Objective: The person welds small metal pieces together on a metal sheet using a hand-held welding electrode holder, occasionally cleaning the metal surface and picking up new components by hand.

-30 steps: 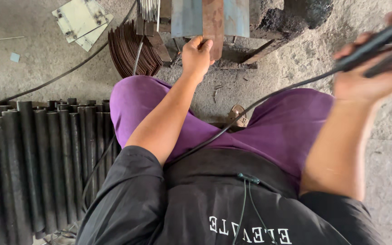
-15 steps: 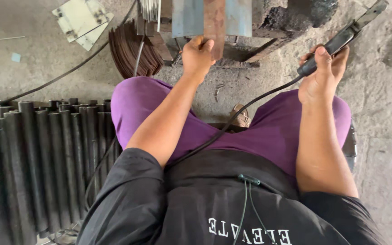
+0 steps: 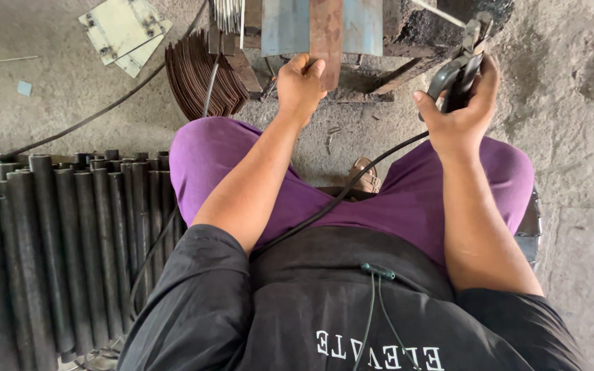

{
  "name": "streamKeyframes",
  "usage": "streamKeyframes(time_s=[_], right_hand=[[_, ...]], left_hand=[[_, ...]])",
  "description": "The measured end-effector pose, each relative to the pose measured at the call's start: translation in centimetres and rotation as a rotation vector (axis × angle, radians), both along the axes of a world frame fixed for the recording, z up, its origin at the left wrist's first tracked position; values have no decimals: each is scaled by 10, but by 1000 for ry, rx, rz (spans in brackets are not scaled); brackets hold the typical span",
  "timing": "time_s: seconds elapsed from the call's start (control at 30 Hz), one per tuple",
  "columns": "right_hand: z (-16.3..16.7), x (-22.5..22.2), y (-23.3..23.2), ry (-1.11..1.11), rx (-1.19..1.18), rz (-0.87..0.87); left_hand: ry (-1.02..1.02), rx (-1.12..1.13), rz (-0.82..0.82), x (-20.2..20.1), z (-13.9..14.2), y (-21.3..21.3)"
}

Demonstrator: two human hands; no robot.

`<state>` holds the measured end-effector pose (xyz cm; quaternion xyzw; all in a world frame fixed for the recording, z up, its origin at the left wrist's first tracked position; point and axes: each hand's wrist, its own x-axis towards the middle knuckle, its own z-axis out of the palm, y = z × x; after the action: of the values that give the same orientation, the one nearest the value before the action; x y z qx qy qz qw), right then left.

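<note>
My right hand [image 3: 458, 113], clamped on the electrode holder [image 3: 456, 75], has swung down to one o'clock; my left hand [image 3: 300, 86] still grips the rusty strip [image 3: 326, 34].

right hand [image 3: 458, 113] swung the electrode holder [image 3: 458, 75] in, seemingly nearer the rusty bar [image 3: 326, 38].

the person sits with purple trousers [image 3: 407, 199] over a grey floor [image 3: 572, 103]. the left hand [image 3: 300, 86] holds the bottom end of a rusty flat metal strip [image 3: 326, 34] that stands up. the right hand [image 3: 458, 113] is wrapped around a black welding holder [image 3: 458, 72] with a thin rod [image 3: 438, 12] in its tip. a black cable [image 3: 338, 199] runs from the holder across the lap. a row of dark pipes [image 3: 56, 240] lies by the left leg. a stack of curved brown pieces [image 3: 197, 72] and some pale flat plates [image 3: 124, 31] lie on the floor.
</note>
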<state>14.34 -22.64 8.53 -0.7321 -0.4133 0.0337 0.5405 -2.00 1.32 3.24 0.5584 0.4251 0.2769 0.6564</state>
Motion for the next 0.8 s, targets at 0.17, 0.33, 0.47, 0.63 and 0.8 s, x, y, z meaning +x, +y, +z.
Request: streamKeyframes(time_s=[0.17, 0.33, 0.47, 0.63, 0.8], right_hand=[[4, -5, 2, -9, -36, -13], [-4, -10, 2, 51, -50, -23], [-5, -12, 2, -1, -82, -40], [0, -16, 4, -8, -92, -58], [2, -21, 8, -82, -128, -77]], left_hand=[[31, -22, -5, -1, 4, -1], [20, -37, -4, -4, 11, -2], [51, -44, -8, -6, 13, -1], [15, -38, 1, -5, 8, -1], [25, -32, -2, -5, 3, 1]])
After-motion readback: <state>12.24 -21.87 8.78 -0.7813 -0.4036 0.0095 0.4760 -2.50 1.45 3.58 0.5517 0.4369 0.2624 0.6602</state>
